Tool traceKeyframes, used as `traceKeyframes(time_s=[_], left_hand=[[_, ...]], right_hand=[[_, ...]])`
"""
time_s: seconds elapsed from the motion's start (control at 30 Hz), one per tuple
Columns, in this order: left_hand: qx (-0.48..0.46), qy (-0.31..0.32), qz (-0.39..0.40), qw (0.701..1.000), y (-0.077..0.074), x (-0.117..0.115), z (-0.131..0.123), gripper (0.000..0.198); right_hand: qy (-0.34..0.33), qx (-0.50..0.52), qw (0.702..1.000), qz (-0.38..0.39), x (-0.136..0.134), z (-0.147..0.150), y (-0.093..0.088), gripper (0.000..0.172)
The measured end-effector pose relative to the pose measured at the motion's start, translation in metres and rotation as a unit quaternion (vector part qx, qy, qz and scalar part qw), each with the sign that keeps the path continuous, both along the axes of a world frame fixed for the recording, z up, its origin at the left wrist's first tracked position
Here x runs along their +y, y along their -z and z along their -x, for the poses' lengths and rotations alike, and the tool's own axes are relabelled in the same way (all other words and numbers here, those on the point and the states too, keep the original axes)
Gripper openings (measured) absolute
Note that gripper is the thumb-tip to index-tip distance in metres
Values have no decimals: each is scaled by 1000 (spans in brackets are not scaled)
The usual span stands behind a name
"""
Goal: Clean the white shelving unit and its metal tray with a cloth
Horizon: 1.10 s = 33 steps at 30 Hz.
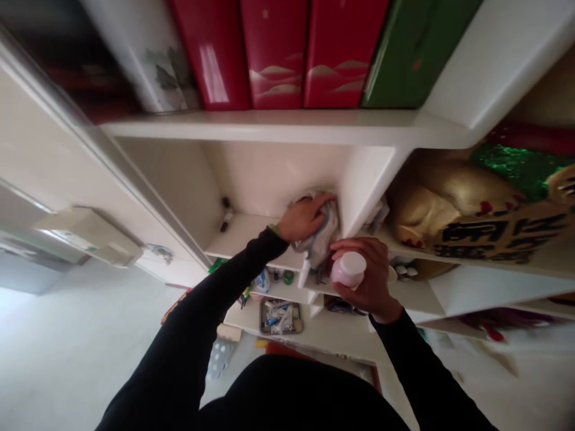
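Note:
My left hand [303, 220] presses a crumpled whitish cloth [330, 230] with blue edging against the right side of a shelf compartment, its fingers bent over the fabric. Part of the cloth hangs over the shelf's front edge. Just outside that compartment, on the right, my right hand [371, 272] grips a small pale pink jar [345, 278] with a white lid [353, 263]. The jar is held off the shelf, lid towards me. At the compartment's left back corner stands a small dark bottle [227, 215] with a white label.
Red boxes [274, 54] and a green box [413, 54] fill the shelf above. A gold figurine [440, 191] occupies the compartment on the right. Below are a green-lidded jar [288, 277] and a metal tray [265, 326] of small items. A beige box [92, 233] juts out at left.

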<state>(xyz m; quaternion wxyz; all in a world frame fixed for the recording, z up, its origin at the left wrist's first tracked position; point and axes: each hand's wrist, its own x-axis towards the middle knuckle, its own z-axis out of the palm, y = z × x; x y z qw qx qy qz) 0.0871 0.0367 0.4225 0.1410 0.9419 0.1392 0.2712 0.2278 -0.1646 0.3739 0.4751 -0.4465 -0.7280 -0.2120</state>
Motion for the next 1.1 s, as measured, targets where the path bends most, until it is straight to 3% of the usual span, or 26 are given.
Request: traceKeyframes(time_s=[0.13,0.23,0.33,0.5,0.63,0.73,0.87,1.0,1.03,1.1], left_hand=[[38,-57,-10,998,-21,25,-30,66],[33,-58,-3,998,-21,23,-36,66],[11,-30,11,999,-8,-1,-20,66],[-46,32,12,998,28,-54,25,63],[-125,89,20,988,58,-66,37,54],[-178,142,28,973,77,-58,30,49],[-236,179,31,955,90,-35,11,63],[-239,188,20,952,77,6,-12,76],[-226,177,19,958,69,17,-18,71],[-201,91,19,975,52,35,-32,49]], right_hand=[[2,-7,1000,1,-1,-2,0,34],[-3,-3,1000,5,-4,-3,-1,33],[-15,11,1000,20,-8,-4,-1,32],[-18,27,999,20,-10,-7,5,34],[-12,16,1000,17,-10,-12,7,42],[-23,10,999,25,-12,-15,5,44],[-31,-2,999,39,-15,-14,1,43],[-32,-6,998,44,-15,-12,-1,42],[-33,-5,998,45,-15,-12,-1,43],[-33,1,998,48,-15,-12,0,44]])
